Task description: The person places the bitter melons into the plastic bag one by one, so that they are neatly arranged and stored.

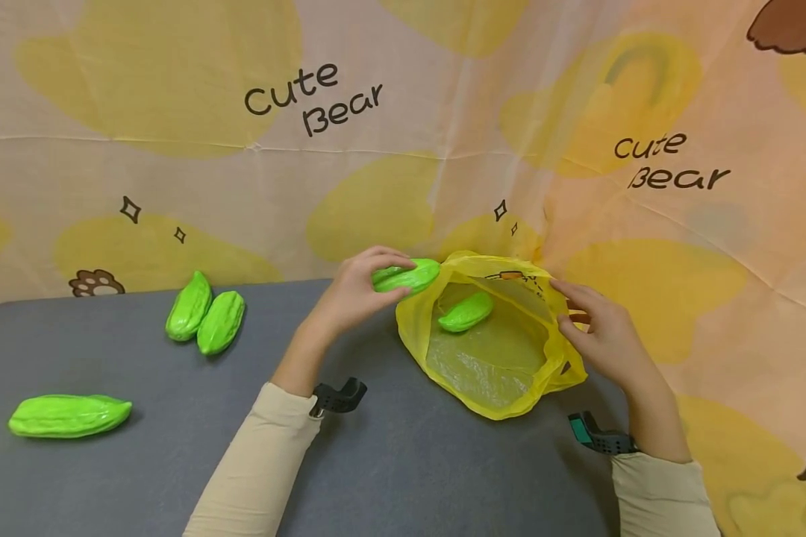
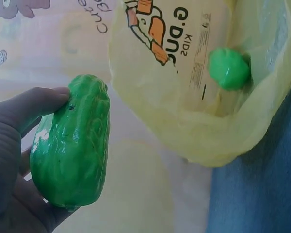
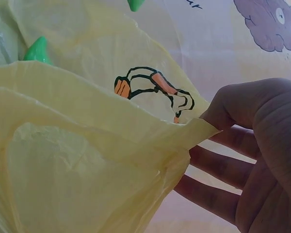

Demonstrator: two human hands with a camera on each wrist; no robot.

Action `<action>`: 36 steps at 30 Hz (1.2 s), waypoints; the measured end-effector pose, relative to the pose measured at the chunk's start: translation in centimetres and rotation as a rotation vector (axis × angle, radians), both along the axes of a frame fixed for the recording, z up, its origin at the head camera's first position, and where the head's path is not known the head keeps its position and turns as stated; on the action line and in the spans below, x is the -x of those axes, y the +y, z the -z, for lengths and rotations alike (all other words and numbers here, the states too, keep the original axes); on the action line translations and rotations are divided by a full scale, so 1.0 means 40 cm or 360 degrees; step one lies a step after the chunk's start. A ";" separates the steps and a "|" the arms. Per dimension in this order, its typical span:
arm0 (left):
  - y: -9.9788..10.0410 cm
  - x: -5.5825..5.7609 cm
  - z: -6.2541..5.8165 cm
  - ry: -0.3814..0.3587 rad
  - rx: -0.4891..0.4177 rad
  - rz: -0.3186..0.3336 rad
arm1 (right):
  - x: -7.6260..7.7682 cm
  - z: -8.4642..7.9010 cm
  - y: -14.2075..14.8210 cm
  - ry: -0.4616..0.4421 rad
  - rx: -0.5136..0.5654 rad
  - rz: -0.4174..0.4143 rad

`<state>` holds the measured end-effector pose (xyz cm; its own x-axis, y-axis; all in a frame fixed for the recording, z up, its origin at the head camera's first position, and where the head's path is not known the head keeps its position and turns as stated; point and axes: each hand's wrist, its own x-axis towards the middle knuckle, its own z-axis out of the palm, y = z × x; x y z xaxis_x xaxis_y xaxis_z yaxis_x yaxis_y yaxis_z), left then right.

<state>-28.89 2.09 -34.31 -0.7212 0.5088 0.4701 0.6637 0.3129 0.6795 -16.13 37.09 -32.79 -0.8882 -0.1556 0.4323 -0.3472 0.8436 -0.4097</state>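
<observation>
- Sleeves (image 1: pixel 255 462), pale beige, both enter from the lower edge of the head view.
- Bands (image 1: pixel 341 395), black, one at each wrist; the right one shows a teal patch.
- Table (image 1: pixel 443 477), dark grey, under the bag and the loose gourds.
- Lone gourd (image 1: pixel 69 415), green and ribbed, lies on its side at far left, well apart from the others.
- Right hand (image 1: pixel 601 328): thumb and forefinger closed together on the edge of the bag, nipping a fold of the film; the other fingers are spread apart, just behind that edge.
- Bag (image 1: pixel 504 412), thin yellow plastic, rests on the table with its mouth gaping; orange-and-black print and the word KIDS show on the inside of its back wall.
- Left hand (image 1: pixel 363 283): thumb and fingers curled round one gourd, parted only by its thickness.
- Held gourd (image 1: pixel 416 277), glossy green, sits just beside the left rim of the bag and overlaps it in the head view; contact with the rim cannot be told.
- Bagged gourd (image 1: pixel 466 312) lies inside the bag, towards the back left.
- Paired gourds (image 1: pixel 221 323) lie side by side near the rear edge of the table, left of the left hand.
- Cloth (image 1: pixel 376 37), cream with yellow blotches, hangs behind everything; "Cute Bear" lettering (image 1: pixel 312 97) appears twice.
</observation>
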 end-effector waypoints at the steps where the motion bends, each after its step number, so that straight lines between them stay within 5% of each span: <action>1: 0.006 -0.002 0.002 -0.0009 -0.0008 0.0007 | 0.000 0.000 0.000 -0.0001 0.0002 0.0002; 8: 0.045 -0.018 0.016 -0.0028 -0.0024 0.0086 | -0.001 -0.001 0.003 -0.0002 0.0003 -0.0009; 16: 0.063 -0.022 0.025 -0.0034 -0.0039 0.0065 | 0.003 -0.002 0.003 0.0004 0.0003 -0.0027; 36: 0.132 -0.028 0.055 -0.0141 0.0147 0.0151 | 0.002 0.002 -0.002 0.0001 0.0002 -0.0004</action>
